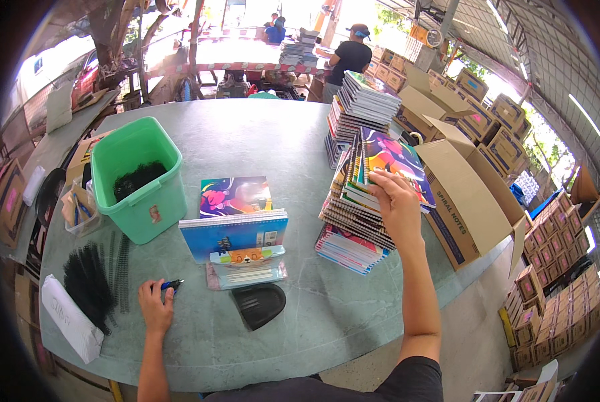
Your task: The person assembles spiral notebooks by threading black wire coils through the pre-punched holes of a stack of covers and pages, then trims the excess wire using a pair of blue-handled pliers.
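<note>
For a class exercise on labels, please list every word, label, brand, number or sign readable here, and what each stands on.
I won't quote wording, only locate it:
Open brown carton: large dark lettering, readable.
Blue notebook: dark lettering and white label, too small to read.
White package: faint marks, too blurred to read.
Far cartons: print too small to read.
Notebook under the right hand: no clear text.
</note>
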Available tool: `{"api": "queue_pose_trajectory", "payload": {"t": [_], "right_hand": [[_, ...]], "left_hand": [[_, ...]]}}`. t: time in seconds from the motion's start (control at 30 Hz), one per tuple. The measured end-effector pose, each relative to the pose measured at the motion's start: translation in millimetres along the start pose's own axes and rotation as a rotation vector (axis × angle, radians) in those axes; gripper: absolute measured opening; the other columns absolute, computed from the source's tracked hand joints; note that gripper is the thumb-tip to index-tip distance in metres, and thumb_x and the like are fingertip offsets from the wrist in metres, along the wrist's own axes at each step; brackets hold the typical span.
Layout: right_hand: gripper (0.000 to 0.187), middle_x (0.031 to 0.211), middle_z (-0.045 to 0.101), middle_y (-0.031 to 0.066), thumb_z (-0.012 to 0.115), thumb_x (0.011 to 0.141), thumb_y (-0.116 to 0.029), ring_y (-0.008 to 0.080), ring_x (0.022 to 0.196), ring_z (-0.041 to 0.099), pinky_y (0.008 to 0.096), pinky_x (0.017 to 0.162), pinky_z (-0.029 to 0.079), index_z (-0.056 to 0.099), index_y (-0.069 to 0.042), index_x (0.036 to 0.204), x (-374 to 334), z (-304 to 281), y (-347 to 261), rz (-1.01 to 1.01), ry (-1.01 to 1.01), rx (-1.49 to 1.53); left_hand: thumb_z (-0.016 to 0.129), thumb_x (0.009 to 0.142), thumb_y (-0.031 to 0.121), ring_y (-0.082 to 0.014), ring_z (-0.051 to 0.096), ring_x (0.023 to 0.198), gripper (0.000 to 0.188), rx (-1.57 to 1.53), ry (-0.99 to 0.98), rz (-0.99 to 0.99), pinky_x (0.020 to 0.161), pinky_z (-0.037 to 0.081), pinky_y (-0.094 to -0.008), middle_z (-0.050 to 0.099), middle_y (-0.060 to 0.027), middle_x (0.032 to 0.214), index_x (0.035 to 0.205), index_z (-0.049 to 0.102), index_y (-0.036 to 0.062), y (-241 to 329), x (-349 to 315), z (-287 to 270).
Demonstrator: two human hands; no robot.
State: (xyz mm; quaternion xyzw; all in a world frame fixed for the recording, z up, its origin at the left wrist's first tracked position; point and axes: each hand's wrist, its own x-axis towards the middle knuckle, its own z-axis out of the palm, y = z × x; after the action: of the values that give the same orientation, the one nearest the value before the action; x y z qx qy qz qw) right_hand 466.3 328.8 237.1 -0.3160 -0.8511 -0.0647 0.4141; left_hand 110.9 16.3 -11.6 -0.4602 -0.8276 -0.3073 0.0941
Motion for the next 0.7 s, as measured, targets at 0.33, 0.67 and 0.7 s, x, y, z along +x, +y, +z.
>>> {"api": "queue_pose_trajectory", "payload": {"t": [0.33, 0.67, 0.7], "right_hand": [[0.035, 0.122, 0.061, 0.0083, 0.061, 0.089, -0.028, 0.0214, 0.116, 0.053, 0.0343, 0.098, 0.038, 0.064, -0.003, 0.114, 34, -60, 43, 0.245, -0.006, 0.575], [0.06, 0.102, 0.064, 0.0105, 0.054, 0.09, -0.05, 0.018, 0.09, 0.061, 0.0275, 0.077, 0.047, 0.057, 0.005, 0.114, 51, 24, 195, 0.797, -0.028, 1.269], [0.055, 0.097, 0.065, 0.0098, 0.055, 0.09, -0.047, 0.0172, 0.084, 0.061, 0.0266, 0.072, 0.047, 0.059, 0.005, 0.11, 50, 27, 195, 0.8, -0.027, 1.268]], "left_hand": [[0.062, 0.084, 0.014, -0.0327, 0.051, 0.098, 0.027, -0.008, 0.133, 0.271, 0.085, 0.041, -0.0404, 0.053, -0.0165, 0.104, 0.107, 0.059, 0.0007, 54, 16, -45], [0.056, 0.092, 0.038, -0.0425, 0.045, 0.121, 0.06, -0.64, -0.035, 0.707, 0.097, 0.041, -0.0442, 0.045, -0.0258, 0.131, 0.135, 0.039, -0.0005, 332, 164, 0], [0.053, 0.093, 0.041, -0.0433, 0.041, 0.126, 0.062, -0.714, -0.06, 0.646, 0.1, 0.039, -0.0446, 0.042, -0.027, 0.136, 0.136, 0.037, -0.0009, 343, 175, 14]]}}
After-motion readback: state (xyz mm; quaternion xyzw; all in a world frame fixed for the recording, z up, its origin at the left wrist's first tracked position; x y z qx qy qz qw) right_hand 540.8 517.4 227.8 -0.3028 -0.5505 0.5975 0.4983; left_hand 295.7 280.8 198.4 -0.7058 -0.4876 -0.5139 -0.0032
